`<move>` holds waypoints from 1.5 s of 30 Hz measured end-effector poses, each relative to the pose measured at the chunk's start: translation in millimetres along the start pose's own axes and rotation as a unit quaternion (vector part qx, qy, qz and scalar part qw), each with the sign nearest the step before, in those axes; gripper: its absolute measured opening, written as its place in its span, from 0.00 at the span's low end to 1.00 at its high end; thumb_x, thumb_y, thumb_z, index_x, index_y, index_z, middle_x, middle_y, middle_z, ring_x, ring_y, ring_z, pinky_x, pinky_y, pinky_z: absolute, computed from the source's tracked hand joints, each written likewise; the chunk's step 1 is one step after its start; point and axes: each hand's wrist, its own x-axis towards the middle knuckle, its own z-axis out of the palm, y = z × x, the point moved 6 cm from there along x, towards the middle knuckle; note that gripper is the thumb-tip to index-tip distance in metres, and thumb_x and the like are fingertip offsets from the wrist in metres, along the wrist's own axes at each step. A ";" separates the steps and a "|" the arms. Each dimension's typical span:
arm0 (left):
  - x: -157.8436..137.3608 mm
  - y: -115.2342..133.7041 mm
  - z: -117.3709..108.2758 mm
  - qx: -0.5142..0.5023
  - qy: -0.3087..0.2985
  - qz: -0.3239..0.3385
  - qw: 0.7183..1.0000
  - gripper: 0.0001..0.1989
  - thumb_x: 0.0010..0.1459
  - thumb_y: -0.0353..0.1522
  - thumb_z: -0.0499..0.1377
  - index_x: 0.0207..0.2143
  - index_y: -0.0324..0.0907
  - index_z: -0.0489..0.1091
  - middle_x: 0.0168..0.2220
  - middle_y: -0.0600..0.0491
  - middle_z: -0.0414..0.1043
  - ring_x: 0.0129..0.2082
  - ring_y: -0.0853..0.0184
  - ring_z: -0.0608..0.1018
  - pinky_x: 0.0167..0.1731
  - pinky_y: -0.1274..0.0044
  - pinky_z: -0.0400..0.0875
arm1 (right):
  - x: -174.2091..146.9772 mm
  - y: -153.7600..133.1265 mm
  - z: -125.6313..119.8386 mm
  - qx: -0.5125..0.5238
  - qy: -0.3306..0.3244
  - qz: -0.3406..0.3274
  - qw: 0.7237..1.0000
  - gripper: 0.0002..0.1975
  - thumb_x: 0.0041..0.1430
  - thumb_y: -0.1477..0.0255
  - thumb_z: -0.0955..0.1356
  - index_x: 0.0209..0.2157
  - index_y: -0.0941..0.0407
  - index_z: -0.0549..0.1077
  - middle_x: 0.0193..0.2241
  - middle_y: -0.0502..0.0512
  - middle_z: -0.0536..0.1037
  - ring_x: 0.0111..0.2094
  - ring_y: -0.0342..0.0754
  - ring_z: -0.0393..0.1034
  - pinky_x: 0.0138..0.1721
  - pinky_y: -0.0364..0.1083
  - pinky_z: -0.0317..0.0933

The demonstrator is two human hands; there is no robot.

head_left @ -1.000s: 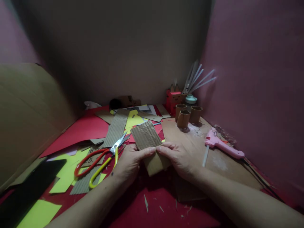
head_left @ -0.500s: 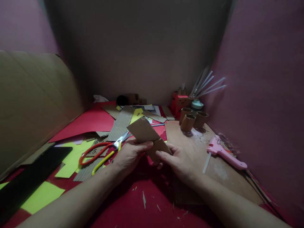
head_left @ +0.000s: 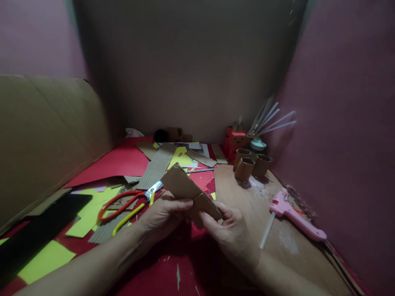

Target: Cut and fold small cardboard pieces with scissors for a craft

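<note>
Between my two hands is a folded piece of brown cardboard (head_left: 182, 183), creased across its middle and tilted above the red table. My left hand (head_left: 168, 211) grips its left edge, thumb lying on top near the crease. On the lower right part, my right hand (head_left: 226, 222) pinches the cardboard, with thumb in front and fingers curled behind. The fingers under the cardboard are partly hidden. Just left of my left hand lie open-handled scissors (head_left: 148, 194) with one red and one yellow handle, their blade tips hidden behind the cardboard.
Right of my hands, a pink glue gun (head_left: 296, 216) and three cardboard tubes (head_left: 245, 169) rest on a brown board (head_left: 249, 213). Glue sticks (head_left: 277, 119) stand behind. Red card (head_left: 114, 162), yellow paper (head_left: 46, 259), corrugated strips (head_left: 157, 164) and a black flat object (head_left: 43, 234) lie leftward.
The view has shifted slightly, so the table things sit lower in it. Both hands still hold the cardboard, which is tilted a little differently, and my right thumb has slid along it.
</note>
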 end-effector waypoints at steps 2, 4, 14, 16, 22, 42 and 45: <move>-2.1 -1.0 -1.9 0.002 0.019 -0.018 1.000 0.12 0.36 0.28 0.71 0.29 0.37 0.78 0.25 0.51 0.78 0.25 0.65 0.77 0.27 0.76 0.70 | 1.0 1.0 3.2 0.031 -0.019 0.002 0.999 0.11 0.55 0.65 0.67 0.25 0.58 0.73 0.20 0.47 0.62 0.22 0.42 0.54 0.24 0.43 0.51; -4.6 -2.0 -3.3 -0.009 0.037 -0.034 0.999 0.13 0.36 0.27 0.71 0.29 0.39 0.78 0.27 0.51 0.79 0.27 0.65 0.77 0.29 0.75 0.71 | 1.9 2.6 5.8 0.056 -0.031 0.005 0.998 0.10 0.55 0.66 0.67 0.25 0.58 0.72 0.20 0.48 0.63 0.23 0.42 0.56 0.25 0.42 0.53; -12.8 -13.1 8.9 -0.022 -0.071 -0.085 0.994 0.10 0.48 0.33 0.66 0.29 0.33 0.79 0.27 0.47 0.79 0.26 0.62 0.77 0.31 0.72 0.70 | -1.6 15.5 12.0 0.033 -0.076 0.018 0.996 0.07 0.57 0.68 0.66 0.29 0.57 0.72 0.20 0.50 0.72 0.21 0.43 0.66 0.24 0.42 0.59; -13.0 -11.7 9.5 -0.031 -0.066 -0.066 0.995 0.07 0.49 0.31 0.64 0.29 0.35 0.79 0.27 0.49 0.79 0.27 0.64 0.77 0.32 0.74 0.69 | -1.7 17.1 9.7 0.024 -0.069 0.016 0.997 0.07 0.57 0.69 0.66 0.29 0.57 0.72 0.21 0.50 0.72 0.22 0.43 0.66 0.24 0.42 0.60; -7.3 -12.5 9.2 -0.036 -0.059 -0.048 0.996 0.10 0.42 0.32 0.70 0.29 0.36 0.78 0.27 0.48 0.77 0.26 0.63 0.76 0.29 0.73 0.69 | -3.1 17.7 2.5 0.022 -0.048 0.023 0.998 0.09 0.59 0.66 0.66 0.30 0.57 0.73 0.20 0.49 0.70 0.22 0.43 0.63 0.24 0.43 0.58; 11.0 2.5 -9.0 0.070 -0.045 0.031 0.996 0.11 0.40 0.30 0.71 0.19 0.36 0.70 0.10 0.60 0.61 0.10 0.77 0.62 0.09 0.85 0.57 | 15.8 13.0 6.0 0.309 -0.050 0.025 0.950 0.14 0.46 0.68 0.74 0.37 0.56 0.80 0.31 0.53 0.80 0.32 0.47 0.72 0.35 0.47 0.68; 12.6 2.7 -8.7 0.070 -0.040 0.038 0.996 0.11 0.39 0.31 0.71 0.23 0.35 0.73 0.14 0.56 0.68 0.10 0.75 0.66 0.08 0.84 0.59 | 18.1 12.9 2.2 0.281 -0.017 0.000 0.960 0.12 0.46 0.69 0.74 0.35 0.55 0.81 0.31 0.53 0.81 0.32 0.46 0.72 0.39 0.47 0.66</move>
